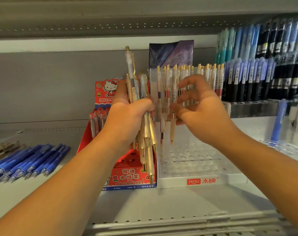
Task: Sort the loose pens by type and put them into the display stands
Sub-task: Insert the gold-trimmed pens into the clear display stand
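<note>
My left hand [127,109] grips a bundle of several cream pens with gold tips [147,133], held upright with tips down, in front of the red Hello Kitty stand [127,178]. My right hand [199,108] pinches one cream pen [173,128] by its barrel, tip down, above the clear hesu display stand [196,178]. Another cream pen [162,126] stands next to it in the stand. The back rows of the clear stand hold several matching gold-capped pens [196,74]. Loose blue pens [30,162] lie on the shelf at the left.
The red stand holds a few red pens [97,121] at its back. Racks of blue and black pens [267,65] fill the right side. A single blue pen [279,120] stands in another clear stand at far right. A shelf rail [179,225] runs along the front edge.
</note>
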